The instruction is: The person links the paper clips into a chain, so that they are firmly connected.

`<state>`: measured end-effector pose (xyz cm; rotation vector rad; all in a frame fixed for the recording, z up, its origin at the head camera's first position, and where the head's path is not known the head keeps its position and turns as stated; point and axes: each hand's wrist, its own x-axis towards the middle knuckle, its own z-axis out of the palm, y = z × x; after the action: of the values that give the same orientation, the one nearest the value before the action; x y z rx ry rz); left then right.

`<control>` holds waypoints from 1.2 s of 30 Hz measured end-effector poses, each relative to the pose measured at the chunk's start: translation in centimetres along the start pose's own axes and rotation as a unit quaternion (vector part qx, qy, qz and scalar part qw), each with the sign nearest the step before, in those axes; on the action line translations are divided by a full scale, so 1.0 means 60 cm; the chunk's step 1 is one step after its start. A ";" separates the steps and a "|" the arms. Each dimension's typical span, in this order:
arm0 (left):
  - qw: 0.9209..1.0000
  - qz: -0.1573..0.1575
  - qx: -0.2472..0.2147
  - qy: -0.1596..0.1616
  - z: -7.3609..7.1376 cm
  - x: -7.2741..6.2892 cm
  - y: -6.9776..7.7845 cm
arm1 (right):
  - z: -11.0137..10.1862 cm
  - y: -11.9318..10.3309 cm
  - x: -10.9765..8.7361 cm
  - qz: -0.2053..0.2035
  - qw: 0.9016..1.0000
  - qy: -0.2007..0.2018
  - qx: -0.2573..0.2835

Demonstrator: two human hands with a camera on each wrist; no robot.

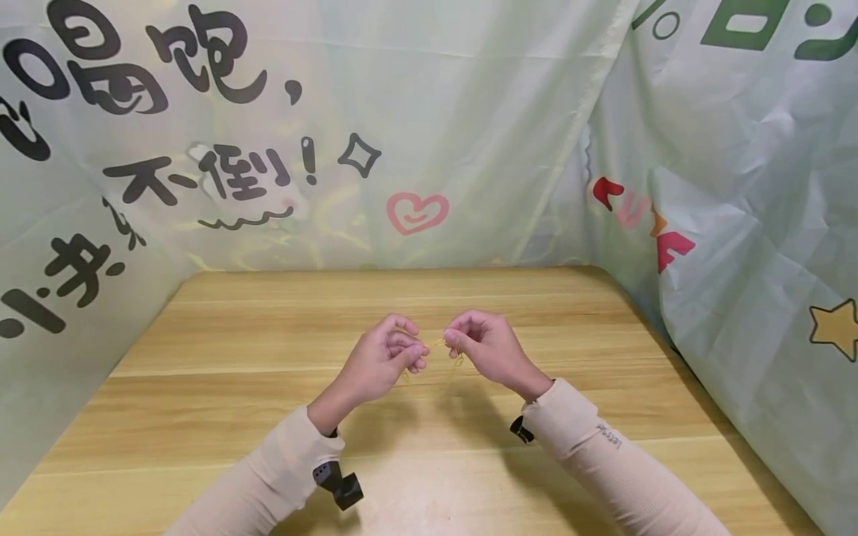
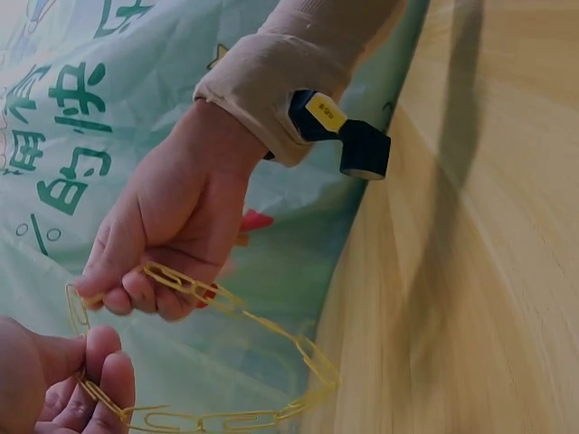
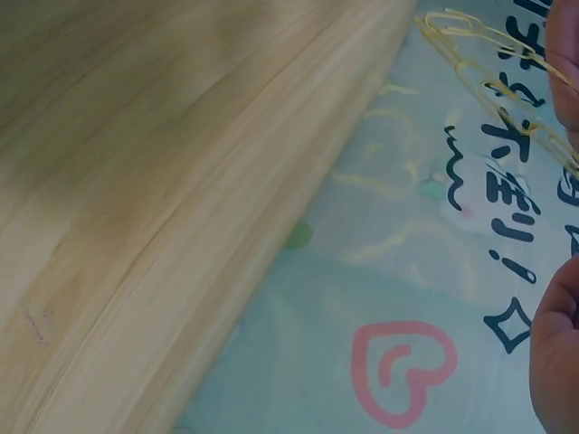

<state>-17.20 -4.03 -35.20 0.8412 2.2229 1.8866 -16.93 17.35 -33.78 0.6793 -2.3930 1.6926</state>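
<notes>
A chain of linked yellow paper clips (image 2: pixel 215 295) hangs in a loop below both hands, above the table. My left hand (image 1: pixel 383 359) pinches one part of it between thumb and fingers. Opposite, the thumb and index finger of my right hand (image 1: pixel 488 344) pinch another part. One paper clip (image 2: pixel 74 312) spans the short gap between the fingertips in the left wrist view. At the top right of the right wrist view, the chain (image 3: pixel 466 65) shows again. Fingertips cover the clips' ends, so whether those ends are hooked together I cannot tell.
Beneath the hands lies a wooden table (image 1: pixel 255 327). Printed pale-green curtains (image 1: pixel 469 134) stand behind it and along both sides. A black wrist camera (image 1: pixel 338 484) sits at the left cuff, another (image 1: pixel 521 429) at the right.
</notes>
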 end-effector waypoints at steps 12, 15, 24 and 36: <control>0.999 0.010 -0.027 0.018 0.001 -0.001 0.006 | -0.003 0.004 -0.001 -0.005 1.000 -0.009 0.030; 0.999 0.006 -0.053 0.009 0.005 -0.001 0.010 | 0.001 0.007 -0.004 -0.029 0.999 -0.021 0.033; 0.988 -0.038 -0.152 0.012 0.012 0.001 0.017 | 0.008 0.011 -0.007 -0.101 0.993 -0.037 0.045; 0.973 -0.066 -0.221 0.010 0.019 0.002 0.019 | 0.015 0.013 -0.005 -0.131 0.990 -0.008 0.052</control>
<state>-16.43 -2.89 -34.34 0.5833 1.7076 2.2021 -16.85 16.84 -34.88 0.9766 -2.1254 1.7124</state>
